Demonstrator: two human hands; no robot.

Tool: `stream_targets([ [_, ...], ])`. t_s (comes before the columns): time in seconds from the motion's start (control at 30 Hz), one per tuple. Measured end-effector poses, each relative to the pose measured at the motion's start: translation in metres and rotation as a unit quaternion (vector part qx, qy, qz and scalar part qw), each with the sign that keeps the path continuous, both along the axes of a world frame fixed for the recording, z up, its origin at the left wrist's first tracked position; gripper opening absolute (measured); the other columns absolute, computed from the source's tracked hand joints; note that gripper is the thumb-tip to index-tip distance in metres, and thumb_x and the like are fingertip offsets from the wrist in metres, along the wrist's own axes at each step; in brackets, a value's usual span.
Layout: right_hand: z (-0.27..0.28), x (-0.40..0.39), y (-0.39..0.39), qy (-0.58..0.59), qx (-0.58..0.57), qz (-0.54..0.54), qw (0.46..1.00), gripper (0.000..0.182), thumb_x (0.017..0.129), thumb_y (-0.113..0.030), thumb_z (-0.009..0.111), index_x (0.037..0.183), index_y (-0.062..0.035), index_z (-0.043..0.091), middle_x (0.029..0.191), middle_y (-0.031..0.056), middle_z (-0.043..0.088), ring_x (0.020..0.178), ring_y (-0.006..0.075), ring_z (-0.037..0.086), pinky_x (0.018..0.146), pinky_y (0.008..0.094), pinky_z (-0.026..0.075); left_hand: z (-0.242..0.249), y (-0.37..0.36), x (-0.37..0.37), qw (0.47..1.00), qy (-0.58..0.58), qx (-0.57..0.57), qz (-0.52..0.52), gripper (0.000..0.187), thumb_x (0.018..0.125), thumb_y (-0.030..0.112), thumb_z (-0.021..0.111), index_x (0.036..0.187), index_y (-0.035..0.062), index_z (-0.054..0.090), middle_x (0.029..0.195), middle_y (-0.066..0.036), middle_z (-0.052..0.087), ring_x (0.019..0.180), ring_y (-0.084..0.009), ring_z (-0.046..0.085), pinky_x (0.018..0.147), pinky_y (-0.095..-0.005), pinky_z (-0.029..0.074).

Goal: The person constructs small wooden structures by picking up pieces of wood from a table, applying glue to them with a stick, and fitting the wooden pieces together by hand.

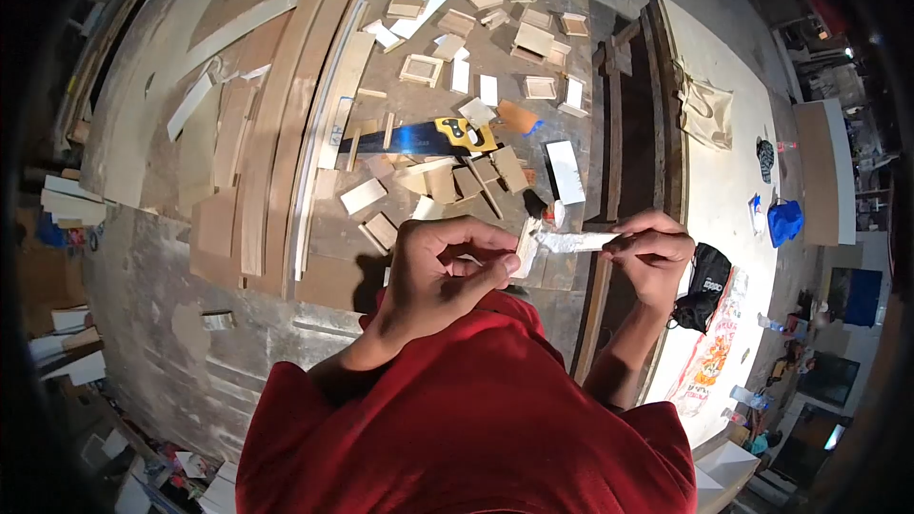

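Close to my chest, my left hand [447, 271] pinches a small pale wooden piece [525, 247] between thumb and fingertips. My right hand [654, 252] grips the end of a white-coated stick [576, 243]. The stick's far end meets the wooden piece in this view. Just beyond the hands lies a small red-and-white object [550, 214], too small to make out. A white-faced block [565, 172] rests on the worktable [381, 86] past it.
A handsaw [419, 137] with a yellow handle lies among several small wooden frames [421, 69] and offcuts. Long boards [276, 124] run along the left. On the right, a pale table [705, 190] holds a cloth bag [706, 112], a black pouch [706, 284] and a blue bundle [784, 223].
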State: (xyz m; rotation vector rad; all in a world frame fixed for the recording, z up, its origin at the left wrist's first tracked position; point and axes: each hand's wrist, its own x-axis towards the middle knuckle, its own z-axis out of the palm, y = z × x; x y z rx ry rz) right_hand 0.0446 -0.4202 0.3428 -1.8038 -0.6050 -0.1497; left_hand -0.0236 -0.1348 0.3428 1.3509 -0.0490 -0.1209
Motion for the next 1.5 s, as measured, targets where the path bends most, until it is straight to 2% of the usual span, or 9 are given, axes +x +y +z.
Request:
stream_targets([
  [0.1, -0.003, -0.007, 0.008, 0.013, 0.031, -0.014, 0.999, 0.018, 0.062, 0.012, 0.08, 0.075, -0.001, 0.078, 0.086, 0.0122, 0.073, 0.076, 0.018, 0.071, 0.069, 0.0275, 0.057, 0.001, 0.007, -0.004, 1.0, 0.0, -0.009, 0.016, 0.012, 0.089, -0.003, 0.072, 0.098, -0.0087, 0.069, 0.085, -0.013, 0.071, 0.074, -0.0134, 0.07, 0.067, -0.0246, 0.061],
  [0.4, -0.014, -0.038, 0.027, 0.057, 0.024, 0.026, 0.998, 0.018, 0.062, 0.007, 0.084, 0.077, -0.0027, 0.079, 0.086, 0.0109, 0.074, 0.076, 0.0187, 0.071, 0.067, 0.028, 0.055, -0.005, 0.034, -0.013, 1.0, 0.014, 0.0, 0.003, 0.013, 0.089, -0.002, 0.072, 0.099, -0.0086, 0.068, 0.087, -0.013, 0.072, 0.074, -0.014, 0.07, 0.066, -0.0236, 0.06],
  [0.53, -0.011, -0.041, 0.037, 0.035, 0.018, -0.023, 0.999, 0.017, 0.065, 0.007, 0.084, 0.078, -0.0024, 0.079, 0.087, 0.0106, 0.074, 0.076, 0.0186, 0.071, 0.067, 0.0279, 0.055, -0.011, 0.035, -0.015, 1.0, -0.005, -0.026, 0.008, 0.013, 0.091, 0.004, 0.073, 0.098, -0.0067, 0.069, 0.083, -0.011, 0.073, 0.072, -0.0123, 0.072, 0.062, -0.0206, 0.057],
  [0.73, -0.013, -0.047, 0.035, 0.063, -0.01, 0.045, 0.997, 0.018, 0.065, 0.009, 0.083, 0.078, -0.0033, 0.08, 0.087, 0.0106, 0.074, 0.079, 0.0202, 0.072, 0.07, 0.0286, 0.057, -0.015, 0.038, -0.015, 0.999, 0.011, -0.05, 0.011, 0.014, 0.089, -0.003, 0.073, 0.1, -0.0084, 0.068, 0.086, -0.013, 0.071, 0.074, -0.0135, 0.07, 0.065, -0.0234, 0.059],
  [0.93, -0.007, -0.039, 0.04, 0.002, 0.003, -0.028, 1.0, 0.019, 0.063, 0.008, 0.084, 0.077, -0.0038, 0.079, 0.087, 0.0101, 0.074, 0.078, 0.0187, 0.071, 0.069, 0.0282, 0.055, -0.007, 0.038, -0.017, 0.999, 0.019, -0.025, 0.015, 0.014, 0.088, -0.003, 0.073, 0.1, -0.008, 0.068, 0.086, -0.013, 0.071, 0.074, -0.0135, 0.07, 0.064, -0.0231, 0.059],
  [1.07, -0.008, -0.037, 0.036, 0.03, -0.03, 0.026, 0.999, 0.017, 0.064, 0.006, 0.084, 0.077, -0.004, 0.08, 0.086, 0.0092, 0.075, 0.077, 0.0185, 0.071, 0.069, 0.0276, 0.054, -0.009, 0.039, -0.015, 0.999, 0.026, -0.034, 0.021, 0.013, 0.088, -0.003, 0.073, 0.1, -0.008, 0.068, 0.088, -0.013, 0.072, 0.074, -0.0137, 0.07, 0.064, -0.0232, 0.059],
  [1.27, -0.009, -0.027, 0.033, 0.025, -0.005, 0.022, 0.999, 0.018, 0.063, 0.006, 0.085, 0.077, -0.0037, 0.08, 0.086, 0.0106, 0.074, 0.077, 0.0184, 0.071, 0.067, 0.0276, 0.055, -0.009, 0.035, -0.014, 0.999, 0.005, -0.026, 0.023, 0.012, 0.089, -0.003, 0.072, 0.1, -0.0078, 0.069, 0.086, -0.012, 0.072, 0.072, -0.0127, 0.07, 0.063, -0.022, 0.057],
  [1.4, -0.017, -0.01, 0.029, 0.018, 0.011, -0.039, 0.999, 0.019, 0.063, 0.007, 0.085, 0.078, -0.0034, 0.08, 0.088, 0.011, 0.074, 0.078, 0.0178, 0.069, 0.07, 0.0278, 0.055, -0.006, 0.035, -0.013, 1.0, 0.009, -0.011, 0.008, 0.014, 0.09, 0.002, 0.072, 0.099, -0.0086, 0.069, 0.089, -0.012, 0.072, 0.077, -0.0119, 0.071, 0.066, -0.0221, 0.06],
  [1.5, -0.024, -0.009, 0.026, 0.018, 0.045, 0.01, 0.999, 0.018, 0.063, 0.007, 0.085, 0.078, -0.0024, 0.079, 0.089, 0.0121, 0.073, 0.079, 0.0183, 0.069, 0.071, 0.0284, 0.055, -0.003, 0.035, -0.01, 1.0, 0.003, 0.01, 0.013, 0.014, 0.09, 0.001, 0.072, 0.1, -0.0088, 0.069, 0.089, -0.012, 0.072, 0.078, -0.0119, 0.071, 0.066, -0.0224, 0.06],
])
